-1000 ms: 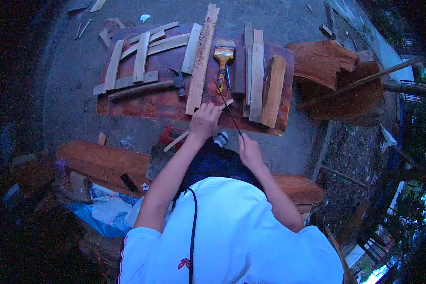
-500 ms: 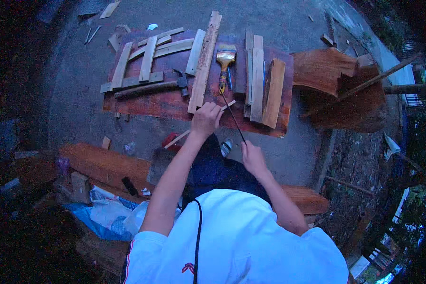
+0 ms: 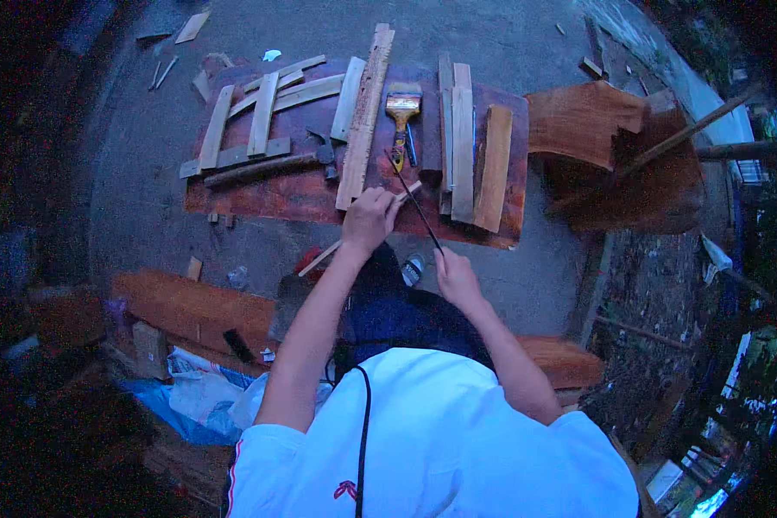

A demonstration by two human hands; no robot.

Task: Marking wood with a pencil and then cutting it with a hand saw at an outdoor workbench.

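Observation:
My left hand (image 3: 368, 223) is closed around a thin wooden strip (image 3: 408, 191), pinning it near the table's front edge. The strip's other end sticks out below that hand, toward me. In my right hand (image 3: 459, 281) is a long, slim dark rod-shaped tool (image 3: 422, 215), which looks like a file. It slants forward and left, crossing the strip just beyond my left fingers. The tool's far end lies over the handle of a paintbrush (image 3: 402, 110). A long rough board (image 3: 367, 116) lies just ahead of my left hand.
On the low reddish table (image 3: 319, 194) lie a hammer (image 3: 263, 168), several slats in a frame-like layout (image 3: 263, 112), and upright-lying boards (image 3: 494, 168) at right. Brown wooden sheets (image 3: 587, 125) adjoin its right side. A wooden bench (image 3: 190, 302) and plastic bags (image 3: 203, 397) are near me.
My right hand has pushed the dark tool slightly forward and left across the strip. My left hand keeps its grip on the strip. The whole view has shifted a little.

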